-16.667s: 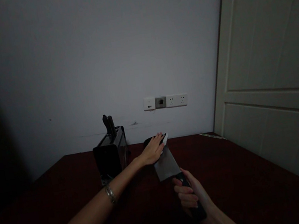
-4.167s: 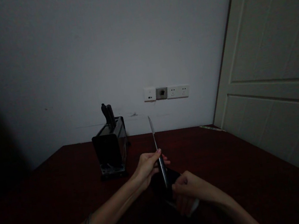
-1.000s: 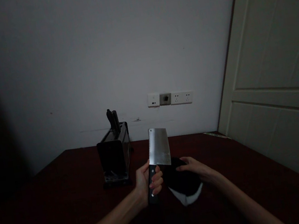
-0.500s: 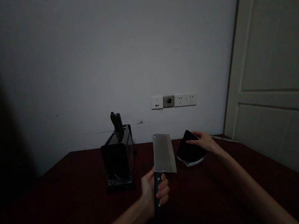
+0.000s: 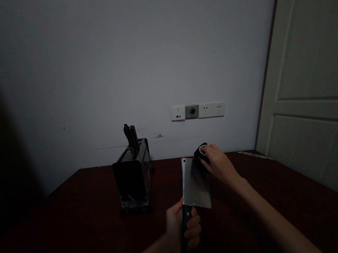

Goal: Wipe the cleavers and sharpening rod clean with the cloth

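My left hand (image 5: 181, 227) is wrapped round the black handle of a cleaver (image 5: 194, 184), whose broad steel blade points away from me above the table. In my right hand (image 5: 219, 163) a black cloth (image 5: 201, 150) with a pale edge is pinched and bunched up. The cloth is at the far right corner of the blade and looks to be against it; my fingers hide the exact contact. Left of the cleaver stands a knife block (image 5: 129, 180) with dark handles (image 5: 131, 136) sticking up from its top.
The dark red table (image 5: 85, 225) runs back to a pale wall (image 5: 133, 63) with a row of sockets (image 5: 197, 111). A panelled door (image 5: 320, 89) stands on the right. A thin pale strip (image 5: 255, 155) lies by the table's back right edge.
My right hand has brought the cloth leftward to the blade and folded it up in the fingers. The cleaver has come slightly right and nearer to me.
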